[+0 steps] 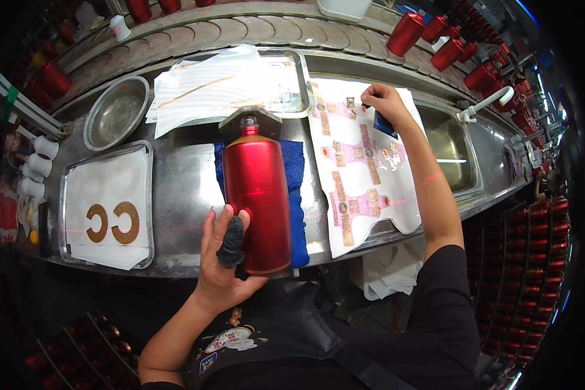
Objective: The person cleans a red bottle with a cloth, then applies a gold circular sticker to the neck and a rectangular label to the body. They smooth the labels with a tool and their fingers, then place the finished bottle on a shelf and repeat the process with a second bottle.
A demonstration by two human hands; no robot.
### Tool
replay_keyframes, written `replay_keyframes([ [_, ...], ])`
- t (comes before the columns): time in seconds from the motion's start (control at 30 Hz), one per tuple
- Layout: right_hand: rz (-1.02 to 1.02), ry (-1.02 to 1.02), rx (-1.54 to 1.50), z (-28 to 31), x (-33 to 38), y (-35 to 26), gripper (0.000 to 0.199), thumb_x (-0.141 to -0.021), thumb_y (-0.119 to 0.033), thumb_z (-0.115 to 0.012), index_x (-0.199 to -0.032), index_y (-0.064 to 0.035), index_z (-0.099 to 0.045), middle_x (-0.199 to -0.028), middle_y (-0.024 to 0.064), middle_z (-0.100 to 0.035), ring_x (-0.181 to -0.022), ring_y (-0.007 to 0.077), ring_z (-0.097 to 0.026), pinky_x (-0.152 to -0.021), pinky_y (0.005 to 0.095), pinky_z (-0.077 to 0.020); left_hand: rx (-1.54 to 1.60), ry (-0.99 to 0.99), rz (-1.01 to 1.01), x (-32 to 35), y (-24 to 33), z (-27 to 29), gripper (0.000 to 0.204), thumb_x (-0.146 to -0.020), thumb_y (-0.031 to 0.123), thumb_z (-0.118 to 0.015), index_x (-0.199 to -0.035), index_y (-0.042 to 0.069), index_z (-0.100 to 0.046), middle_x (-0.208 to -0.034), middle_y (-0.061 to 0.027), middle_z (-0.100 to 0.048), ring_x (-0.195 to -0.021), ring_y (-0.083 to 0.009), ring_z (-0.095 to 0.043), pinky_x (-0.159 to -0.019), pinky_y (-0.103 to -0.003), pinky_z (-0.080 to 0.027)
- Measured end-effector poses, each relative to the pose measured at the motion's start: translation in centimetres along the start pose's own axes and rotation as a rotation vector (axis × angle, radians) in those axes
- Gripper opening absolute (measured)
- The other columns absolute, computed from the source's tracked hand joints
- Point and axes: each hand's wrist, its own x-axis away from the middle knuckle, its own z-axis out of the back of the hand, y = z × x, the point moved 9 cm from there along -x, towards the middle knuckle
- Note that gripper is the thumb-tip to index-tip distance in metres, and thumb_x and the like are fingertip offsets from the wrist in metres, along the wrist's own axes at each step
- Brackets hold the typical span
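Note:
A shiny red bottle (256, 201) with a bare neck lies on a blue cloth (296, 214), its neck against a dark angled rest (272, 123). My left hand (222, 263) cups the bottle's lower left side, thumb at its base; a black sleeve (231, 244) covers one finger. My right hand (385, 104) reaches over a white sheet of gold-and-pink decals (335, 169), its fingers pinched at the sheet's upper part. A dark blue flat piece (384, 125) sticks out beneath that hand. What the fingertips pinch is too small to make out.
On the left, a metal tray (148, 214) holds paper with two gold C-shaped decals (125, 223). Behind it stands a metal bowl (116, 112). White sheets (208, 84) overlap another tray. A sink (448, 153) with a white tap (487, 104) is at right; red bottles (406, 32) stand on a conveyor (253, 32).

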Motion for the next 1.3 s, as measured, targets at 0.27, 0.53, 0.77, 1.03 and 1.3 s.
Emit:
replay_keyframes([
  [0.27,0.015,0.152,0.254,0.0,-0.2,-2.0,0.016,-0.088,-0.011,-0.067,-0.101,-0.0013,-0.07,-0.088,0.0061,-0.07,-0.08,0.0137,-0.064,-0.076,0.0277,-0.0502,-0.017,0.009,-0.01,0.0,0.1,0.1,0.098,-0.069,0.023,-0.088,-0.15,0.001,-0.037,-0.152,-0.0183,-0.046,-0.15,-0.0352,-0.03,-0.113,-0.065,-0.028],
  [0.53,-0.074,0.171,0.6,0.9,0.6,1.4,0.027,-0.08,-0.016,-0.075,-0.104,-0.0048,-0.073,-0.094,0.0137,-0.072,-0.087,0.0254,-0.069,-0.079,0.0346,-0.0532,-0.008,0.011,0.004,0.1,-0.1,0.0,0.097,-0.069,0.022,-0.087,-0.15,0.0,-0.038,-0.153,-0.0187,-0.046,-0.149,-0.0357,-0.031,-0.113,-0.064,-0.029],
  [0.77,-0.081,0.143,0.451,1.0,0.7,2.3,0.025,-0.077,-0.019,-0.079,-0.094,-0.0026,-0.072,-0.093,0.0132,-0.073,-0.087,0.0259,-0.07,-0.079,0.0361,-0.0531,0.025,0.024,-0.001,0.1,-0.1,-0.1,0.097,-0.068,0.021,-0.088,-0.15,0.0,-0.039,-0.153,-0.0195,-0.045,-0.148,-0.0363,-0.034,-0.113,-0.063,-0.03],
  [1.03,-0.051,0.121,0.522,-0.1,0.2,1.8,0.021,-0.075,-0.018,-0.079,-0.088,-0.0023,-0.072,-0.087,0.0133,-0.073,-0.084,0.0257,-0.069,-0.077,0.036,-0.0532,0.019,0.04,0.007,0.2,-0.1,0.0,0.097,-0.068,0.021,-0.087,-0.15,0.0,-0.039,-0.154,-0.0188,-0.044,-0.147,-0.0362,-0.034,-0.113,-0.061,-0.031],
  [1.3,-0.058,0.118,0.448,-0.2,0.0,2.3,0.015,-0.076,-0.011,-0.077,-0.084,-0.0009,-0.071,-0.078,0.0071,-0.071,-0.071,0.0154,-0.065,-0.067,0.0306,-0.051,0.019,0.04,0.002,0.1,-0.1,0.1,0.098,-0.068,0.021,-0.088,-0.15,0.0,-0.04,-0.154,-0.0188,-0.044,-0.147,-0.0361,-0.035,-0.113,-0.06,-0.031],
])
